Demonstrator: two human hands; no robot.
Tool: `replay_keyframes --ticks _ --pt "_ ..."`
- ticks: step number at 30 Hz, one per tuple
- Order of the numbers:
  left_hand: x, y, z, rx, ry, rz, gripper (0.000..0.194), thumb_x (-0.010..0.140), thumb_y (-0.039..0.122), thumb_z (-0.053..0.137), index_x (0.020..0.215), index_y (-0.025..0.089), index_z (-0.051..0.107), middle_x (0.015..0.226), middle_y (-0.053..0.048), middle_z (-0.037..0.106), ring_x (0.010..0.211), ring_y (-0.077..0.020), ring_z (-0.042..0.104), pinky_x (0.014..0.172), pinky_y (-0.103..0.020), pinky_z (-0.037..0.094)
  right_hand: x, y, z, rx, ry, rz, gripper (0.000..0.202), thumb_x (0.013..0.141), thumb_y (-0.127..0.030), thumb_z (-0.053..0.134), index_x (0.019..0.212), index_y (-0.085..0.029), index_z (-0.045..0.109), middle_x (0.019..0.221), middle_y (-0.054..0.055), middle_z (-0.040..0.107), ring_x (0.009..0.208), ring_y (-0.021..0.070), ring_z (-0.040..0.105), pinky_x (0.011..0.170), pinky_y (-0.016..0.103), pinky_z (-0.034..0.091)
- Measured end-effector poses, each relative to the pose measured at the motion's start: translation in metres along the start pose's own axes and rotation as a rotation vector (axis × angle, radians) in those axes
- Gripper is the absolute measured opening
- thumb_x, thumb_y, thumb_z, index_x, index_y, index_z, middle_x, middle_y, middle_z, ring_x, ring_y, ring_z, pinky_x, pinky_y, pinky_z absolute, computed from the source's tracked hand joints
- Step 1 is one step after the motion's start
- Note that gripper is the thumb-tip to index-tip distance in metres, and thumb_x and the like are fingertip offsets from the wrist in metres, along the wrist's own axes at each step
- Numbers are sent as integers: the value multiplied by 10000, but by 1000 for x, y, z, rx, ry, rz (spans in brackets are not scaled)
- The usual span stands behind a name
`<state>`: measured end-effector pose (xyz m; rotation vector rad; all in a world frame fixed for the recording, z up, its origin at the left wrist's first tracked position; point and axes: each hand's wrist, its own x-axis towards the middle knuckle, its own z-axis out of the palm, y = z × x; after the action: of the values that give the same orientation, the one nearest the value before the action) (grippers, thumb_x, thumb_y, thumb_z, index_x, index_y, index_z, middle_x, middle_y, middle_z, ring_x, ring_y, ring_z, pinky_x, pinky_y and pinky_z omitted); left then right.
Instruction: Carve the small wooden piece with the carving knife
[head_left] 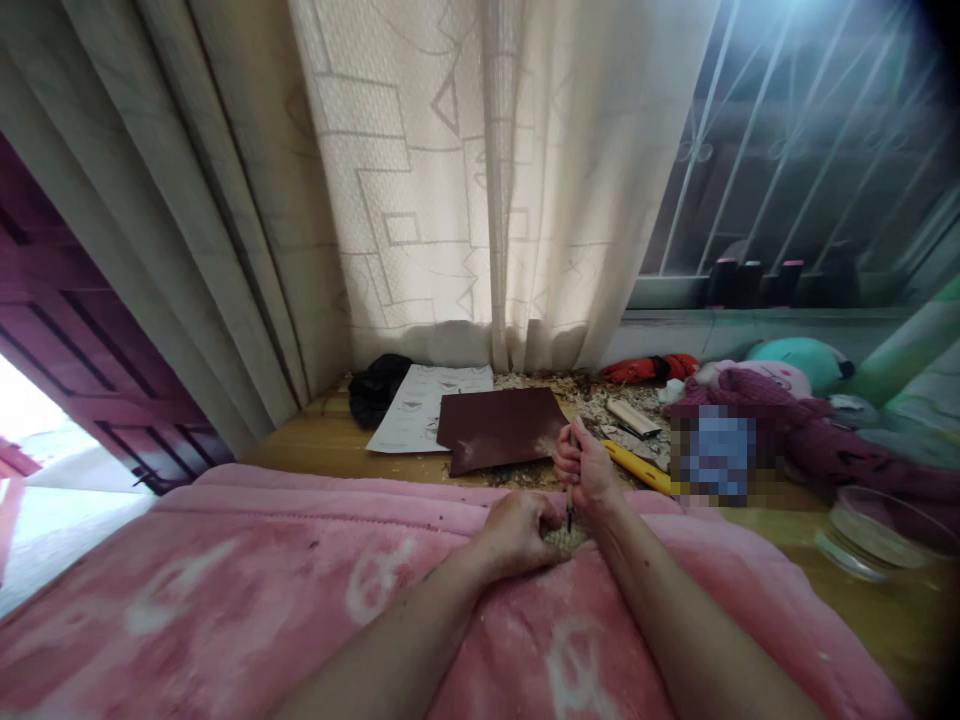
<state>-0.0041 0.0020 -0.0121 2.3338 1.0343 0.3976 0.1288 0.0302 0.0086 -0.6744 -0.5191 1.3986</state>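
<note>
Left hand: clasped the pale, textured block against the pink plush blanket, apparently for steadiness.
Right hand: clenched a slim, dark-tipped tool point-down at the block, probably for control.
Flat brown sheet: lay on the wooden tabletop, at the block's eleven o'clock.
Long yellow tool: lay toward one o'clock, seemingly within reach.

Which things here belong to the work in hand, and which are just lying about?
In the work:
- thin tool, gripped in the right hand
- pale textured piece, held by the left hand
- scattered scraps, probably
- long yellow object, possibly

Apparently just lying about:
- black bundle
- red bundle
- clear bowl
</note>
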Motion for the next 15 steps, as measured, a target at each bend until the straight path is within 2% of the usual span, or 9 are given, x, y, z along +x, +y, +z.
replay_keyframes --ticks 8,15 --pt "1 -1 1 8 24 31 189 583 295 635 561 142 525 531 57 366 526 -67 344 479 -215 186 4 5 -1 -66 362 -110 419 718 -541 545 587 -183 373 356 -120 227 280 22 149 274 129 88" --pt "0 1 0 -31 20 24 206 599 321 618 571 147 511 559 53 410 545 -72 367 485 -209 199 11 9 -13 -87 583 -194 392 766 -510 498 588 -190 358 333 -114 256 262 32 185 263 138 113"
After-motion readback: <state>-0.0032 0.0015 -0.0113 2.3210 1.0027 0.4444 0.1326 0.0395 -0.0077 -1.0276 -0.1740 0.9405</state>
